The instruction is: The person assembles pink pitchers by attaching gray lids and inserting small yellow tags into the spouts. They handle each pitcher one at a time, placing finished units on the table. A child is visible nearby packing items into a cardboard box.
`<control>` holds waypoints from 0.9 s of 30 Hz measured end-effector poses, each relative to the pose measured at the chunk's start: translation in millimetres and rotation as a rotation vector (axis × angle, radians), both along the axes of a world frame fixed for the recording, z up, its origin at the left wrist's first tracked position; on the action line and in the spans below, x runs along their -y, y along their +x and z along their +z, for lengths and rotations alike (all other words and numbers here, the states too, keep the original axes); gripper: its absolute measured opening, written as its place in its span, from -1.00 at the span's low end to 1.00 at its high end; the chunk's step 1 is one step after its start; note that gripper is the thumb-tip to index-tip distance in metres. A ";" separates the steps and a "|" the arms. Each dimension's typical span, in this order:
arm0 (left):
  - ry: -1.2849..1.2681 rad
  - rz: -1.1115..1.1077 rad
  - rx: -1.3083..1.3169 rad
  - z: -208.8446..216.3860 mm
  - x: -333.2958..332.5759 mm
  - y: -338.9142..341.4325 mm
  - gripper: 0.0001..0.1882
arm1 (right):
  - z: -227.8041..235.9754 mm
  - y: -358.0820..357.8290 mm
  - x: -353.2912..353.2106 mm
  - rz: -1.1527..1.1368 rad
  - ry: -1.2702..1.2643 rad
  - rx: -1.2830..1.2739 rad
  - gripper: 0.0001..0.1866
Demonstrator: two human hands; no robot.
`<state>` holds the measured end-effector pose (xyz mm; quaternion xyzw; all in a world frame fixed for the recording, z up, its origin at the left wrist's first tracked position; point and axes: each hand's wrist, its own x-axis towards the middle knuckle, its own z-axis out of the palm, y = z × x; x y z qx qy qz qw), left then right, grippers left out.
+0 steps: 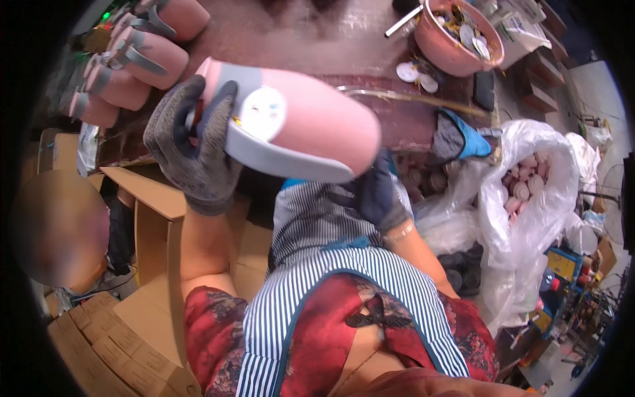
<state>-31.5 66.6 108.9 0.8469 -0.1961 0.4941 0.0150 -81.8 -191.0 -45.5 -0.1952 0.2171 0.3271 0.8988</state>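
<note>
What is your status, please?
Left grey-gloved hand gripping top of pink, grey-handled, tapered jug. Right dark-gloved hand near base, grip unclear. Round white tag against its side.

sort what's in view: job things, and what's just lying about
Seems part of the job:
pink jug in the left hand
its round tag
other pink jugs
bowl of tags

Seems just lying about:
blue and grey cloth
white stick
dark flat object

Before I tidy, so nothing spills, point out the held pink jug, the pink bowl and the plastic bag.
Pink jug [324, 119]: head view, on its side.
Pink bowl [442, 55]: head view, outer wall.
Plastic bag [521, 248]: head view, outer side.
</note>
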 end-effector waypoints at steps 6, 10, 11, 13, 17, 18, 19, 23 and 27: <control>0.405 0.159 0.029 -25.0 -105.1 77.7 -0.65 | -4.3 3.9 45.5 -0.153 -0.457 0.230 -0.34; 0.293 0.368 -0.066 -26.9 -217.6 135.4 -0.41 | -3.8 11.2 45.6 -0.106 -0.393 0.320 -0.39; 0.270 0.368 -0.169 -22.1 -229.1 142.9 -0.37 | -3.8 11.8 47.1 -0.076 -0.367 0.339 -0.40; 0.258 0.364 -0.350 -10.6 -247.1 155.2 -0.28 | 4.8 12.3 47.4 -0.050 -0.379 0.392 -0.46; -0.048 -0.043 -0.635 30.4 -243.8 180.5 -0.43 | 13.4 10.0 62.0 -0.066 -0.520 0.430 -0.48; -0.002 0.034 -0.518 45.2 -240.2 184.6 -0.47 | 15.7 11.4 69.0 -0.062 -0.546 0.415 -0.46; 0.206 0.173 -0.218 48.8 -232.5 199.1 -0.51 | 16.5 9.7 76.8 -0.084 -0.530 0.419 -0.47; -0.537 -0.415 -0.241 6.8 -93.8 301.5 -0.53 | 59.2 25.4 110.6 0.008 -0.660 0.500 -0.52; -0.735 -0.370 -0.532 -93.6 -56.7 491.1 -0.34 | 94.2 34.0 149.9 -0.063 -0.832 0.780 -0.53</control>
